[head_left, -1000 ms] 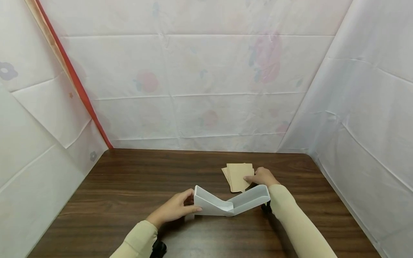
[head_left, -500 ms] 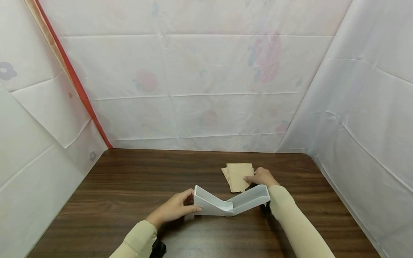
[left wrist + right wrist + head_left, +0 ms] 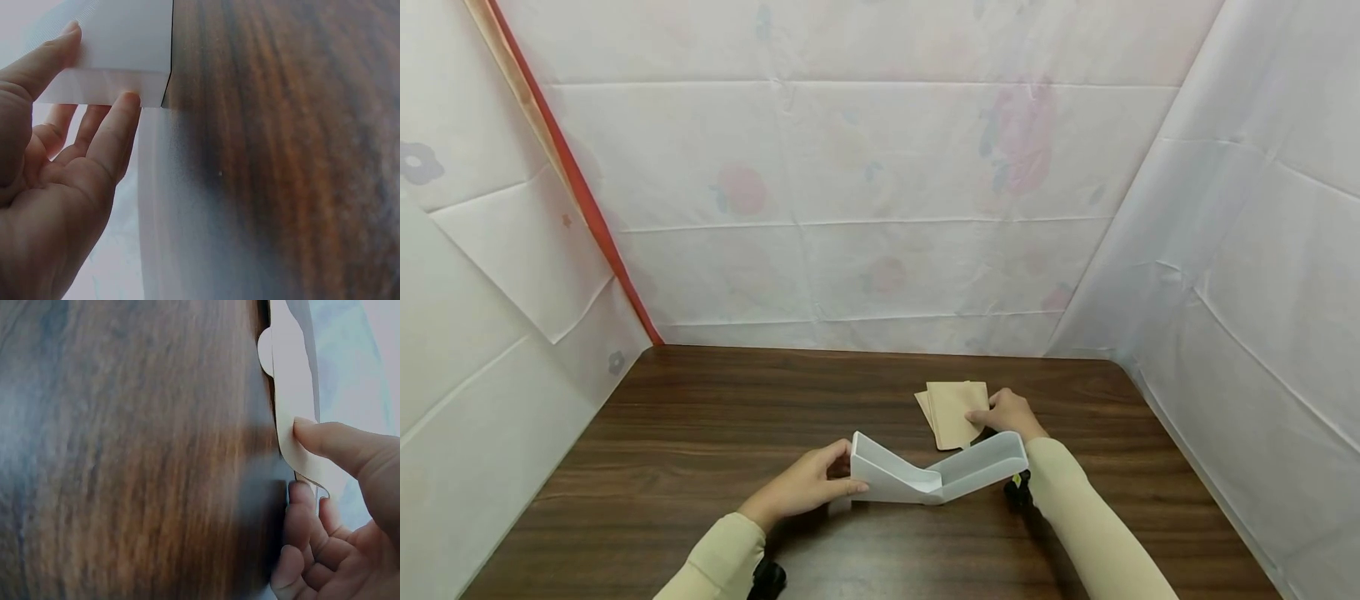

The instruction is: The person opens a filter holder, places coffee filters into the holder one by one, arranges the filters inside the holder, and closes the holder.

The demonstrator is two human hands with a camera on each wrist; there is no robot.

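A white V-shaped open-topped holder (image 3: 895, 479) stands on the dark wooden table, its two arms rising from a low middle. My left hand (image 3: 808, 482) grips its left end, thumb on the front face; in the left wrist view the fingertips (image 3: 125, 103) press the narrow end wall. Beyond the holder lies a small stack of tan paper coffee filters (image 3: 953, 412), slightly fanned, one corner showing on the left. My right hand (image 3: 1011, 414) pinches the stack's right edge, thumb on top and fingers beneath. That edge of the filters (image 3: 294, 394) curls in the right wrist view, where a rounded tab sticks out.
The brown wood-grain table (image 3: 737, 400) extends to a white patterned sheet (image 3: 850, 208) hung behind it. More white sheeting (image 3: 1247, 292) borders the right side, and a red strip (image 3: 572, 175) runs down the left corner. The right forearm passes beside the holder's right arm.
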